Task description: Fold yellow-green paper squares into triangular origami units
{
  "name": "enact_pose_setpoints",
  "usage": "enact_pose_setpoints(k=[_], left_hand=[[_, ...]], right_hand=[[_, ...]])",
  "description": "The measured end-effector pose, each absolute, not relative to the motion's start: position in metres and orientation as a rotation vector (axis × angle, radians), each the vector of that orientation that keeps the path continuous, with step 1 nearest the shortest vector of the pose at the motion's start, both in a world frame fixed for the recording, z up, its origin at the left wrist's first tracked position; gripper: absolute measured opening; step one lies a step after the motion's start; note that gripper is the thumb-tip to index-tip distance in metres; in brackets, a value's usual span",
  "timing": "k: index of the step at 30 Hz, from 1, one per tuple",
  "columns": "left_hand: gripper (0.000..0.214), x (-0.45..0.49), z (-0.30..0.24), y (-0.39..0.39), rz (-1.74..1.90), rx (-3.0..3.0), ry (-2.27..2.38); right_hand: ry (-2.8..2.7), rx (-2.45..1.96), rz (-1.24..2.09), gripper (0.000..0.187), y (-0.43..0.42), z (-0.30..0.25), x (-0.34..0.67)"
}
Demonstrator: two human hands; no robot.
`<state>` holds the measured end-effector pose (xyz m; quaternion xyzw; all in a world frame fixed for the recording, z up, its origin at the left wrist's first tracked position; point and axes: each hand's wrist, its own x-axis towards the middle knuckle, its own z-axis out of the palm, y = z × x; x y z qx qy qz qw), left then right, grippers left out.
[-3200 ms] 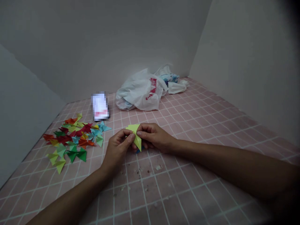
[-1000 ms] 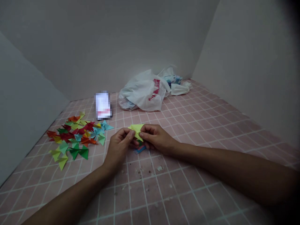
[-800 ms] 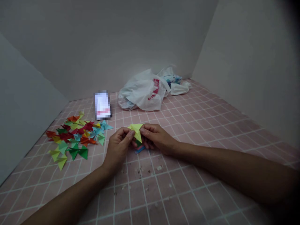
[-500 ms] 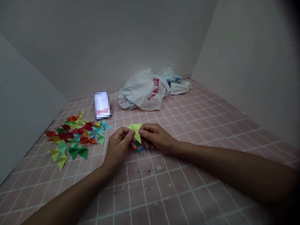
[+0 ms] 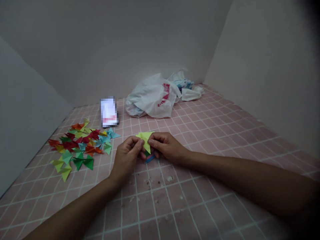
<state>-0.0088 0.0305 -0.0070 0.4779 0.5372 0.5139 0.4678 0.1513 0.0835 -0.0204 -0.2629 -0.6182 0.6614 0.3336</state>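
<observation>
A folded piece of yellow origami paper (image 5: 146,138), pointed at its lower end, is held up between both hands. My left hand (image 5: 128,150) pinches its left side between thumb and fingers. On the other side, my right hand (image 5: 167,146) grips the right edge, thumb in front. Behind and below the yellow paper lies a small stack of coloured paper (image 5: 150,158) with blue, pink and green showing; the hands hide most of it. To the left of my left hand spreads a pile of folded paper figures (image 5: 78,160) in red, orange, yellow, green and light blue.
A phone (image 5: 109,112) with a lit, blurred screen stands tilted behind the paper pile. Against the back wall rests a white plastic bag (image 5: 152,96) with red print, and beside it a blue-patterned package (image 5: 185,84). Pink tiled cloth or surface (image 5: 225,126) lies beneath everything.
Hardly anything differs. Both hands keep their pinch on the yellow paper, and its top right edge shows slightly more over the right fingers.
</observation>
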Motion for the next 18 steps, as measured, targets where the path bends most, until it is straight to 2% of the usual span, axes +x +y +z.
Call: enact_pose_setpoints(k=[7,9,13,18], left_hand=[[0.018,-0.0087,-0.0077,0.0301,1.249,1.153,1.286],[0.017,-0.0082,-0.0083,0.0303,1.257,1.142,1.277],[0.018,-0.0083,-0.0098,0.0301,1.289,1.124,1.267],[0.020,-0.0090,-0.0111,0.0297,1.301,1.106,1.261]], right_hand=[[-1.675,-0.706,1.635,0.029,0.0825,-0.0227,0.1509],[-1.736,-0.738,1.495,0.026,0.0814,-0.0216,0.1515],[-1.827,-0.748,1.130,0.007,0.0786,-0.0186,0.1533],[-1.917,-0.672,1.032,0.016,0.0749,-0.0193,0.1529]])
